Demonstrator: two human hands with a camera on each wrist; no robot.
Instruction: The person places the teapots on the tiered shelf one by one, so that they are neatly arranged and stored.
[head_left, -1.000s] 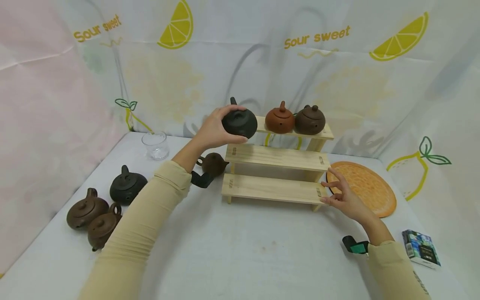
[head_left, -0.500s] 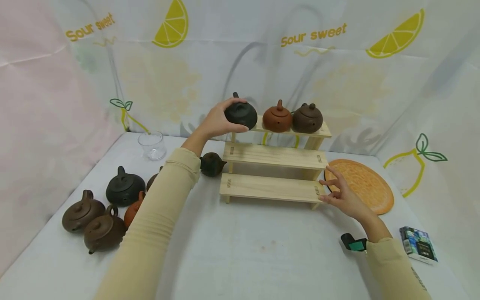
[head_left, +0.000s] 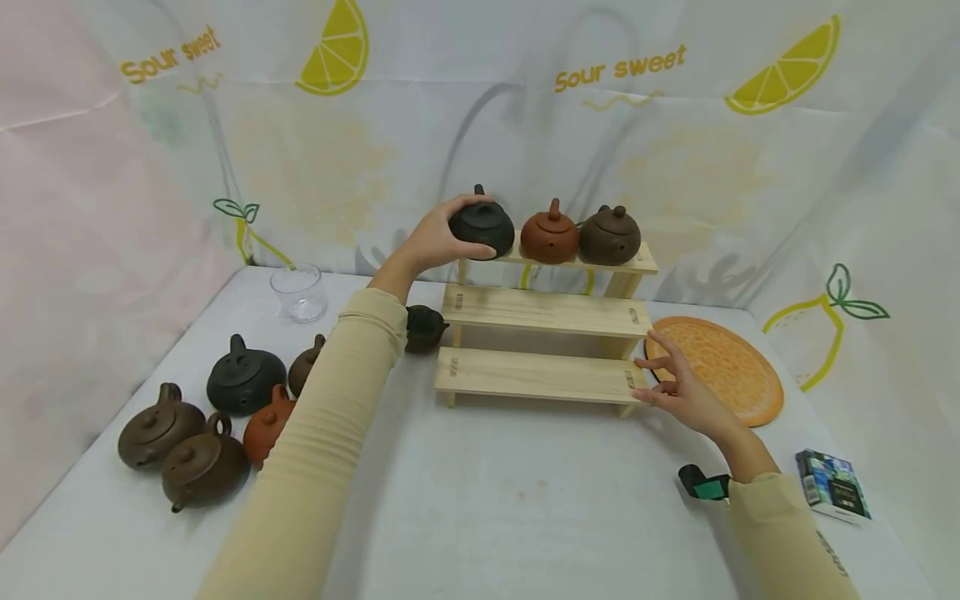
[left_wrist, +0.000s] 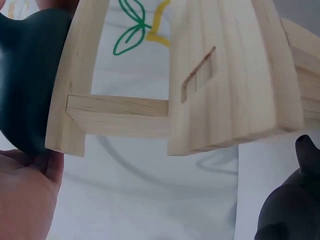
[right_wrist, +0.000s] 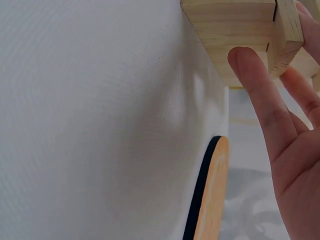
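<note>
My left hand (head_left: 438,239) grips a black teapot (head_left: 482,223) from its left side, fingers over the top and thumb low at the front. This teapot is at the left end of the top tier of a three-tier wooden display shelf (head_left: 547,308). In the left wrist view its dark body (left_wrist: 30,80) is right beside the top plank. A reddish-brown teapot (head_left: 550,237) and a dark brown teapot (head_left: 610,237) stand to its right on that tier. My right hand (head_left: 686,392) holds the right end of the shelf, thumb and fingers about the lower plank's end (right_wrist: 286,40).
A small dark teapot (head_left: 425,329) stands left of the shelf. Several more teapots, including a black one (head_left: 244,379) and a brown one (head_left: 204,468), cluster at the left near a clear glass (head_left: 300,292). A pizza-patterned round board (head_left: 720,371) and a small box (head_left: 832,485) lie right.
My left hand has brought the black teapot slightly rightward and back onto the top tier's left end. The left forearm has shifted right, uncovering more teapots. My right hand keeps its place on the shelf.
</note>
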